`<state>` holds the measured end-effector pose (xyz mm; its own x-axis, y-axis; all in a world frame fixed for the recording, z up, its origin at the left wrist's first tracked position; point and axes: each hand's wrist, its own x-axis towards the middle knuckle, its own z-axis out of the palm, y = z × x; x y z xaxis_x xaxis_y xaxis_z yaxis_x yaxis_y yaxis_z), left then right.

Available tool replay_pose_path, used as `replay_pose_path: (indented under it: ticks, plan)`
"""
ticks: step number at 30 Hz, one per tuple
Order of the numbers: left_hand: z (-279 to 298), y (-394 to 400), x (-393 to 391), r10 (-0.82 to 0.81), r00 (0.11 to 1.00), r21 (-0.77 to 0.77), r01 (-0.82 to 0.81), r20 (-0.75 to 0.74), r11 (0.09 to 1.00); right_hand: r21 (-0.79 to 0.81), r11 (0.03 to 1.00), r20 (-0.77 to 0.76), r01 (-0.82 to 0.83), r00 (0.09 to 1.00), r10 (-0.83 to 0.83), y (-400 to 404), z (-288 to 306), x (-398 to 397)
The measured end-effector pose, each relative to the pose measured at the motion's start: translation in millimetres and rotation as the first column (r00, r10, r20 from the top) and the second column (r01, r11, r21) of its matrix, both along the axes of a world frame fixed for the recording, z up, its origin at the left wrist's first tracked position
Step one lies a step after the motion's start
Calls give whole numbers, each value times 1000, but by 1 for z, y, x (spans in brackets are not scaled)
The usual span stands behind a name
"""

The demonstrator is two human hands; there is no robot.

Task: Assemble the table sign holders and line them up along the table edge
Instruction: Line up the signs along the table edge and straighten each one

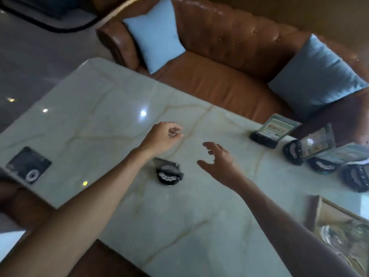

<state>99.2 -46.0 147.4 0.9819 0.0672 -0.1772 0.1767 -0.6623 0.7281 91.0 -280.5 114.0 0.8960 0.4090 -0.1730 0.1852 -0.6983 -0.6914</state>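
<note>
A pale marble table fills the view. A loose black round base with a small clear panel lies near the middle, just under my left forearm. My left hand hovers above the table with its fingers curled in; nothing shows in it. My right hand is beside it, fingers spread and empty. Several assembled sign holders stand along the right edge: one with a printed card, then others. A dark flat card lies at the left edge.
A brown leather sofa with two light blue cushions runs behind the table. A framed picture lies at the lower right. A brown seat sits at the lower left.
</note>
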Motion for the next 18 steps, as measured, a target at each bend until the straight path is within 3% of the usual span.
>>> replay_pose_path:
  ticks: [6, 11, 18]
  plan:
    - [-22, 56, -67, -15, 994, -61, 8, -111, 998, -50, 987, -78, -154, 986, 150, 59, -11, -39]
    - [-37, 64, -85, -87, 987, -76, 77, -134, 994, -126, 988, -78, -87, 994, 77, 82, -20, -38]
    - [-50, 44, -48, -42, 996, 120, 51, -78, 991, -173, 985, -39, -11, 999, 4, 74, -23, 2]
